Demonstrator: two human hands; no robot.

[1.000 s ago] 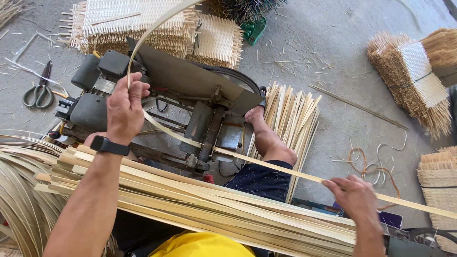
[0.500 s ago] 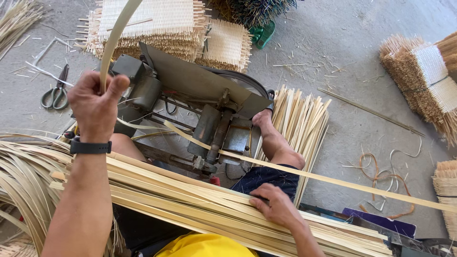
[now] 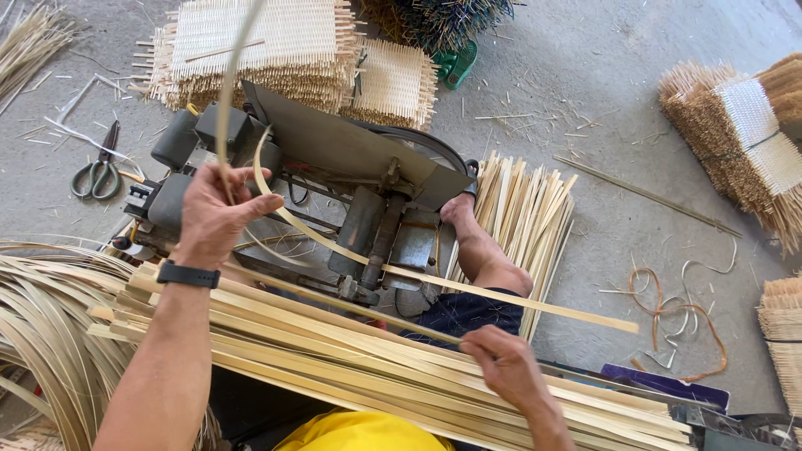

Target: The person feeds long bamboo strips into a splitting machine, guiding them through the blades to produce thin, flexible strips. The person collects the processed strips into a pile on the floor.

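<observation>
My left hand [image 3: 213,213], with a black watch on its wrist, grips a thin pale bamboo strip [image 3: 230,92] that bends up and out of the top of the view. A second strip [image 3: 468,286] runs from near that hand through the grey metal machine [image 3: 351,179] and out to the right. My right hand [image 3: 501,367] rests fingers down on the long stack of flat bamboo slats [image 3: 351,367] lying across my lap; whether it grips one slat is unclear. My bare foot [image 3: 472,234] is braced against the machine.
Scissors [image 3: 100,171] lie on the concrete at left. Woven bamboo mats [image 3: 276,46] are stacked behind the machine, short slats [image 3: 530,209] beside my foot. Bundled splints [image 3: 735,125] sit at right, curled thin strips [image 3: 42,334] at lower left, scrap curls [image 3: 677,309] on the floor.
My right hand has moved left from the strip's far end onto the slat stack. My left hand has kept the bent strip and shifted slightly; the fed strip's right end is now shorter.
</observation>
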